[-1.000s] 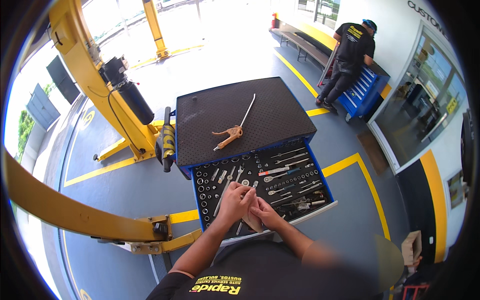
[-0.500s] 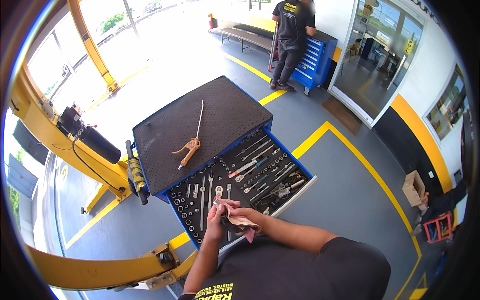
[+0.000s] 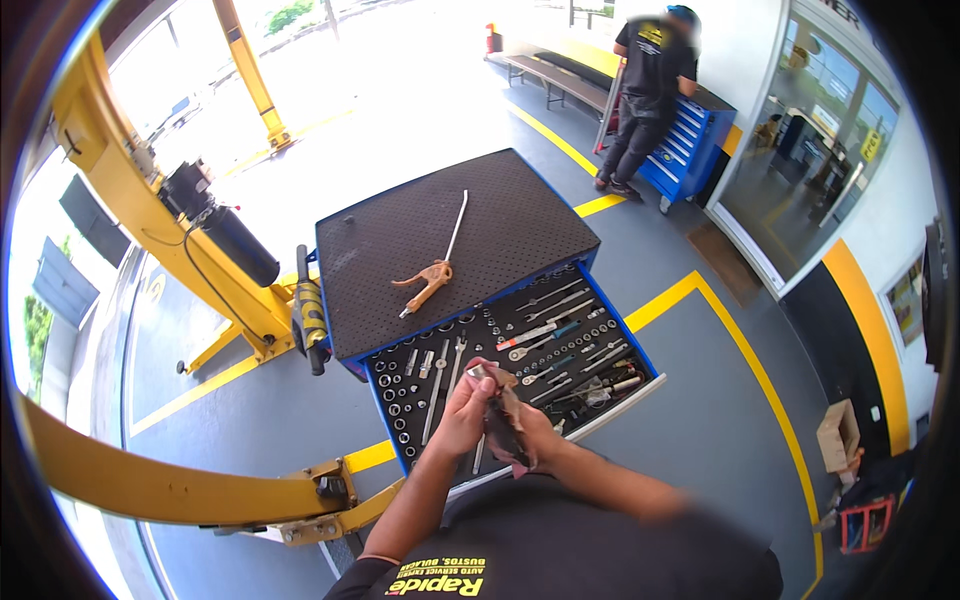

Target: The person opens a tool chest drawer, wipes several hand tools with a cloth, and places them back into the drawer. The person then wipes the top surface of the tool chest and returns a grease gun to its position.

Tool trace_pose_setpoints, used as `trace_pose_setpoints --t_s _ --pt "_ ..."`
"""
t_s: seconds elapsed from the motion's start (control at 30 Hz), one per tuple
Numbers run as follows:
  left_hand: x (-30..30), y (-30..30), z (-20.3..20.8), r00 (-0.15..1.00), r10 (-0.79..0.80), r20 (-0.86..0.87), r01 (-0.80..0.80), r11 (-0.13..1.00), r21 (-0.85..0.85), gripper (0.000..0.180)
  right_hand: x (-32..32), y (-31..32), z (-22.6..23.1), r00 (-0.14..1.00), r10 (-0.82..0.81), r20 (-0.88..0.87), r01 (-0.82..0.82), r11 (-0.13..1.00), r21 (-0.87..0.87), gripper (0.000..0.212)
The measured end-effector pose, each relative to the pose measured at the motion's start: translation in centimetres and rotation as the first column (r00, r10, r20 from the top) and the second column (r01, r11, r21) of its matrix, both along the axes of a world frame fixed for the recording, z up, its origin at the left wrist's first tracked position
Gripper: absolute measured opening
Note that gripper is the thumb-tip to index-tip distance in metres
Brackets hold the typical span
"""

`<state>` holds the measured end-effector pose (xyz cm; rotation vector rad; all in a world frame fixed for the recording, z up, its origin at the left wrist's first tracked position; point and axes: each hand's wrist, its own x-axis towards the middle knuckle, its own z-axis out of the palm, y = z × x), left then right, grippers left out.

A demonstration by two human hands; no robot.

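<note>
Two bare arms converge before the person's torso (image 3: 600,545): the left forearm (image 3: 415,495) rises steeply while the right forearm (image 3: 605,480) slants inward. The left grip (image 3: 464,412) is closed, its thumb (image 3: 486,385) uppermost and pointing away from the body. Just beside it, slightly nearer the torso, the right grip (image 3: 538,437) curls inward, partly hidden from view.

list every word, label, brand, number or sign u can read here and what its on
Wording left uncopied; lettering stands here:
Yellow lettering: camera wearer's black shirt, upside down, legible.
Yellow lettering: co-worker's black shirt, mostly too small.
Dark lettering: white wall above the glass door, partly cut off.
Yellow sign on that door: too small.
Marking on blue tool cabinet: too small.
</note>
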<state>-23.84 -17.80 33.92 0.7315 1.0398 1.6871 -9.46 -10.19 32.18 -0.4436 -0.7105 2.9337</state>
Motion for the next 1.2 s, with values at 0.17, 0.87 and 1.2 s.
trace_pose_setpoints --t_s 0.17,0.87,1.2 --pt "-0.8 -0.2 1.2 0.945 -0.071 -0.320 0.060 0.997 -0.044 0.029 0.0 -0.9 -0.5 0.923 0.147 -0.355 -0.276 0.896 -0.347 0.041" --pt "-5.2 -0.4 -3.3 0.910 0.236 -0.342 -0.246 0.969 0.014 0.034 -5.8 0.6 0.2 0.979 -0.199 -0.055 0.054 -0.008 0.998 0.034" --pt "-6.1 -1.9 2.1 0.898 -0.284 0.336 0.090 0.867 0.490 0.084 -5.1 -0.2 4.7 0.933 0.132 -0.335 -0.161 0.985 -0.060 0.049"
